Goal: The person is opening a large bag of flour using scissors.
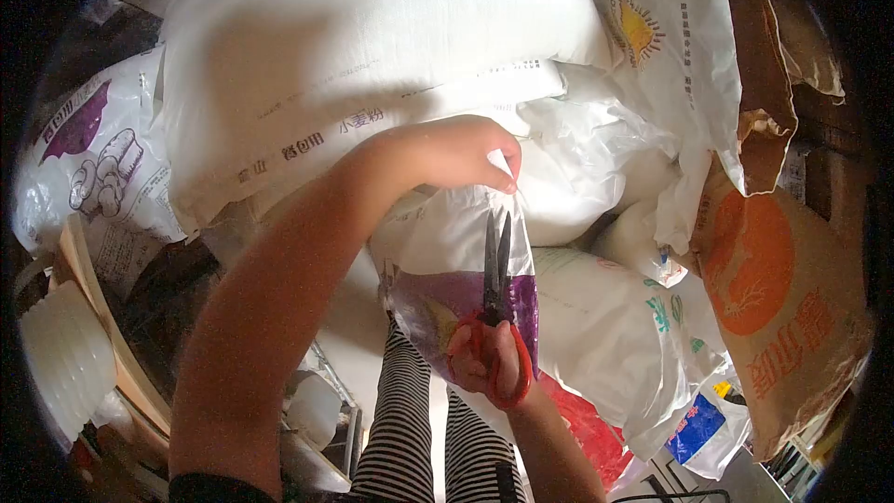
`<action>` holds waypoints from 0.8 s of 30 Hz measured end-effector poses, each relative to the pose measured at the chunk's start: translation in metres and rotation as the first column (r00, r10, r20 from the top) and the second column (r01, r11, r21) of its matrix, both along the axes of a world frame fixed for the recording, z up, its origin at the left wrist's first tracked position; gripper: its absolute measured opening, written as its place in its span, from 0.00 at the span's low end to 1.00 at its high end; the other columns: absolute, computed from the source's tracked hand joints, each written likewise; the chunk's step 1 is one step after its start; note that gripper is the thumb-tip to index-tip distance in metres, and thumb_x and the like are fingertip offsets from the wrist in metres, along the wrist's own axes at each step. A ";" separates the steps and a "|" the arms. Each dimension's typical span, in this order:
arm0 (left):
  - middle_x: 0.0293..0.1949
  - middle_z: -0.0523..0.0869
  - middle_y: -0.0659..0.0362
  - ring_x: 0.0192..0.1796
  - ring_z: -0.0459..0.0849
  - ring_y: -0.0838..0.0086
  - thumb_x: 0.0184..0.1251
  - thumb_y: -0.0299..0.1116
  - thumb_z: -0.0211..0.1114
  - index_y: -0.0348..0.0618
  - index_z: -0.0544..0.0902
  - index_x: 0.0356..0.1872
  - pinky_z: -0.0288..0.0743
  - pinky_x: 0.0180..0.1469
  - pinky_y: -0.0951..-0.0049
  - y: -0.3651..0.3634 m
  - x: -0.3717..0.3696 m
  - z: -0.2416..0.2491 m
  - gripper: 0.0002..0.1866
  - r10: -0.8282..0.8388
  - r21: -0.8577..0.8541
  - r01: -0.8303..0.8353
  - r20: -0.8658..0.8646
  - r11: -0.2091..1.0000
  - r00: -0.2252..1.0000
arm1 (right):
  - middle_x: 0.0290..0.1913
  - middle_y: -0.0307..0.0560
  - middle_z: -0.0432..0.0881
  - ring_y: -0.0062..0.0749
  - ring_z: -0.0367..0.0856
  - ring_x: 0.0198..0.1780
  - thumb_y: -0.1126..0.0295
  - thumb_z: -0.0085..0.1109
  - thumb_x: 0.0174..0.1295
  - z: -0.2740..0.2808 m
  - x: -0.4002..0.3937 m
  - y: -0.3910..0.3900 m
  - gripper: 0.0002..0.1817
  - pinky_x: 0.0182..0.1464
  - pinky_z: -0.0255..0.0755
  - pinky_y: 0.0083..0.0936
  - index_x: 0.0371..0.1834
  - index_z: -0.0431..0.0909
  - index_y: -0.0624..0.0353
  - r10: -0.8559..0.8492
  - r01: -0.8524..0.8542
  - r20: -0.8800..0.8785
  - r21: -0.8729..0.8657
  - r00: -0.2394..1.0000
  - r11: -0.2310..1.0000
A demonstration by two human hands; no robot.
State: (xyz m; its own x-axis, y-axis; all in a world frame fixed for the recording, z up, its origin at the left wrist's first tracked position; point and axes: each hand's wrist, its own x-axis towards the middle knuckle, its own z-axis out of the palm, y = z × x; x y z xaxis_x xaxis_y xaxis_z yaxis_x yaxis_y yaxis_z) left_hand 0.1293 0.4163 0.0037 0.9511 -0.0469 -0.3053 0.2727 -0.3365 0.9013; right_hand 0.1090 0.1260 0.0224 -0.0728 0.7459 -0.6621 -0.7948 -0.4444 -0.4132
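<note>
Bag [424, 303], purple-and-white, near centre; scissors [494, 300] over it.
Left hand [470, 154] pinches its top; right hand [468, 361] grips red handles, blades narrowly parted. Film probably limp, slippery; best held by gathered top.

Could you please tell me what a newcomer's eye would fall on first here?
Probably the scissors, red-handled and points up in the right hand, over a purple bag whose top the left hand pinches near the centre. Next, perhaps the big white sack across the top, and the orange disc on the brown bag at the right.
</note>
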 end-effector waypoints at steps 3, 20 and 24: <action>0.39 0.84 0.52 0.47 0.80 0.64 0.58 0.38 0.67 0.44 0.83 0.38 0.69 0.53 0.68 -0.002 0.000 -0.007 0.11 0.026 -0.005 -0.026 0.010 1.000 1.000 | 0.14 0.30 0.58 0.18 0.54 0.15 0.28 0.33 0.62 -0.006 -0.009 0.004 0.39 0.18 0.46 0.19 0.32 0.71 0.58 -0.089 0.097 -0.112 0.072 0.990 0.993; 0.38 0.85 0.56 0.44 0.79 0.72 0.62 0.40 0.64 0.43 0.82 0.39 0.69 0.51 0.74 -0.005 0.000 -0.019 0.12 0.109 -0.031 -0.115 -0.142 0.993 0.984 | 0.11 0.33 0.60 0.21 0.56 0.12 0.18 0.30 0.49 -0.045 -0.034 0.040 0.44 0.15 0.48 0.19 0.18 0.63 0.55 -0.239 0.242 -0.038 0.181 0.970 0.953; 0.37 0.85 0.59 0.43 0.78 0.76 0.64 0.41 0.63 0.42 0.82 0.41 0.69 0.50 0.75 -0.004 -0.001 -0.022 0.14 0.129 -0.097 -0.158 -0.252 0.983 0.959 | 0.16 0.33 0.66 0.20 0.60 0.14 0.26 0.37 0.55 -0.058 -0.043 0.035 0.38 0.17 0.53 0.17 0.32 0.69 0.55 -0.326 0.333 -0.078 0.123 0.942 0.935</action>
State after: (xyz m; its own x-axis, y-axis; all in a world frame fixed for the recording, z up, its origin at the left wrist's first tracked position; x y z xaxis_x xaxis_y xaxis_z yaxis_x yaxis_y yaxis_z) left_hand 0.1283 0.4121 -0.0186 0.8479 0.0361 -0.5290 0.5265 -0.1757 0.8318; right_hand 0.0665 0.1609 -0.0357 0.1579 0.8147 -0.5579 -0.9108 -0.0981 -0.4011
